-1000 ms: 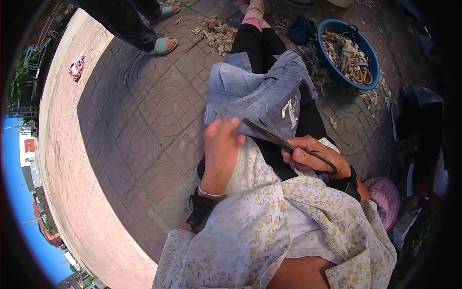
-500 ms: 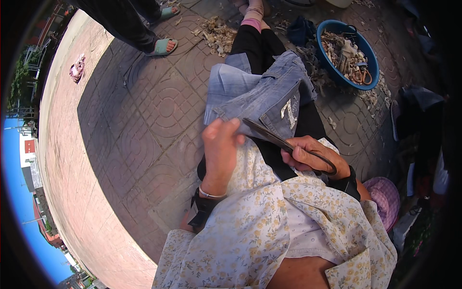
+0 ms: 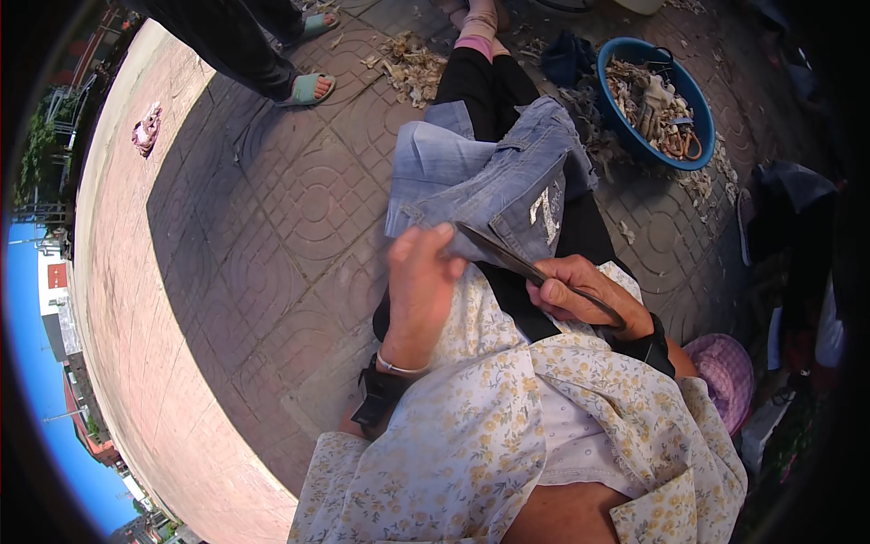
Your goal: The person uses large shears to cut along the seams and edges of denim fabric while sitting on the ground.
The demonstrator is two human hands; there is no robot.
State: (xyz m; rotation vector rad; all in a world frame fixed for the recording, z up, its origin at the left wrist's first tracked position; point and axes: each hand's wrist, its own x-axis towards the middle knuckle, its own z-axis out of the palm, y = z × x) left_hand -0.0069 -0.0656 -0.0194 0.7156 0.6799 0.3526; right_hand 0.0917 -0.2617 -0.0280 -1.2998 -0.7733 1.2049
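Faded blue jeans (image 3: 507, 186) with a ragged white patch lie across my stretched-out legs. Close by the near edge of the denim, my left hand (image 3: 424, 286) has its thumb and fingers drawn together on the cloth; slight blur softens its outline. My right hand (image 3: 580, 288) is wrapped around the handles of dark scissors (image 3: 497, 247). Their long blades point up and left, with the tip beside my left thumb at the denim's edge. Whether the blades are apart cannot be made out.
A blue basin (image 3: 705, 156) of scraps and cords stands at the far right. Cloth scraps (image 3: 408, 68) litter the paving beyond the jeans. Another person's foot in a green sandal (image 3: 308, 89) is at the far left. A pink checked hat (image 3: 720, 381) lies at my right.
My left hand has shifted slightly to the right. My right hand and the scissors have dipped and turned a little, their handle loop now showing less.
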